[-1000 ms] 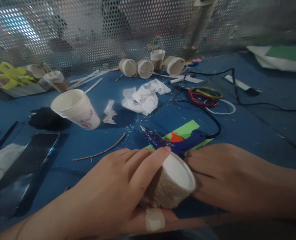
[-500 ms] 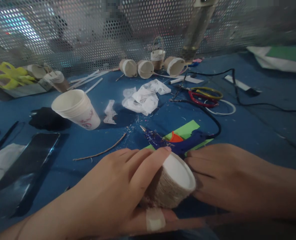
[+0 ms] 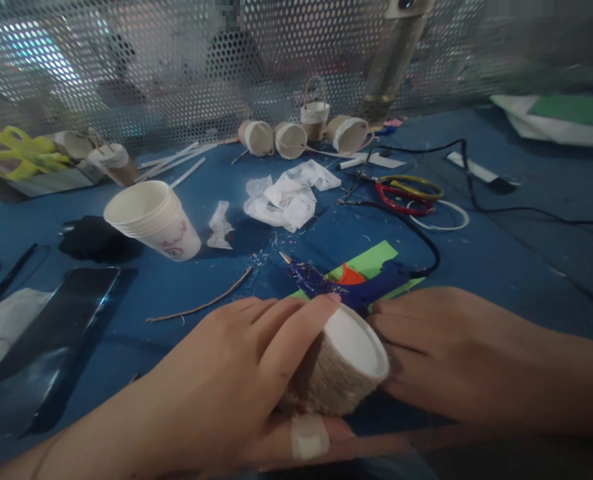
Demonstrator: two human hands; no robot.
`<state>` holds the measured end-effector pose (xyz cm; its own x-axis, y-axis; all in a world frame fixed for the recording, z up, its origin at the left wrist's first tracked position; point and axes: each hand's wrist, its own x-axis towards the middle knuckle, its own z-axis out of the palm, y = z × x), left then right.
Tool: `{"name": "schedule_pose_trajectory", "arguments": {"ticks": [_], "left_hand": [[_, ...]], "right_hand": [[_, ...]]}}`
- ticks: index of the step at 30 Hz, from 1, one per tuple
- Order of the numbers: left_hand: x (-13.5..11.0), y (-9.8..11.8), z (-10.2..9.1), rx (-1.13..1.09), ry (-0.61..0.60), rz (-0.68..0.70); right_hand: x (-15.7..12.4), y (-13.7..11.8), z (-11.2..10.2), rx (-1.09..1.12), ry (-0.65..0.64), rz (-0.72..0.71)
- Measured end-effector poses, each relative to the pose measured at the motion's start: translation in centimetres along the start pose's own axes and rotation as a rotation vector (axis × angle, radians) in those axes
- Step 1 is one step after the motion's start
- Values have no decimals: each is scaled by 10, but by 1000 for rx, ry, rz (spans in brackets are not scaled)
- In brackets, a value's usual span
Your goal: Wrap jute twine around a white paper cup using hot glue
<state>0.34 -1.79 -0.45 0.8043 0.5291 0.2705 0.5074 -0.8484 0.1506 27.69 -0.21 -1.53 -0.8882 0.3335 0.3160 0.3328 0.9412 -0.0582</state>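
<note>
A paper cup wrapped in twine (image 3: 341,370) lies on its side near the bottom middle, its white base facing up and right. My left hand (image 3: 236,373) wraps round it from the left, fingers over the top and a bandaged thumb beneath. My right hand (image 3: 441,347) presses against the cup's right side, fingers curled at its rim. Just behind the cup a blue glue gun (image 3: 356,287) lies on a green paper sheet (image 3: 371,257).
A stack of white paper cups (image 3: 151,220) lies tipped at the left, a dark phone (image 3: 51,340) in front of it. Crumpled white paper (image 3: 286,197), red and yellow scissors (image 3: 406,193), a black cord (image 3: 426,233) and several wrapped cups (image 3: 291,137) sit behind. A perforated metal screen (image 3: 176,60) closes the back.
</note>
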Motion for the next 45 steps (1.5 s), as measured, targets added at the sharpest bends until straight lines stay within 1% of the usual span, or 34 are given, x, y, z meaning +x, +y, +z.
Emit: {"name": "schedule_pose_trajectory", "arguments": {"ticks": [9, 14, 19, 24, 30, 34, 45], "left_hand": [[1, 0, 1, 5, 5, -1], [3, 0, 1, -1, -16, -7], [2, 0, 0, 5, 4, 4], [0, 0, 1, 9, -14, 4], [-1, -1, 0, 13, -3, 12], [1, -1, 1, 27, 3, 16], [1, 0, 1, 32, 23, 26]], "right_hand": [[-1, -1, -1, 17, -16, 5], [0, 0, 0, 8, -13, -5], [1, 0, 0, 14, -13, -7], [-1, 0, 1, 17, -32, -1], [-3, -1, 3, -8, -19, -7], [-2, -1, 2, -18, -36, -16], [2, -1, 1, 9, -4, -4]]}}
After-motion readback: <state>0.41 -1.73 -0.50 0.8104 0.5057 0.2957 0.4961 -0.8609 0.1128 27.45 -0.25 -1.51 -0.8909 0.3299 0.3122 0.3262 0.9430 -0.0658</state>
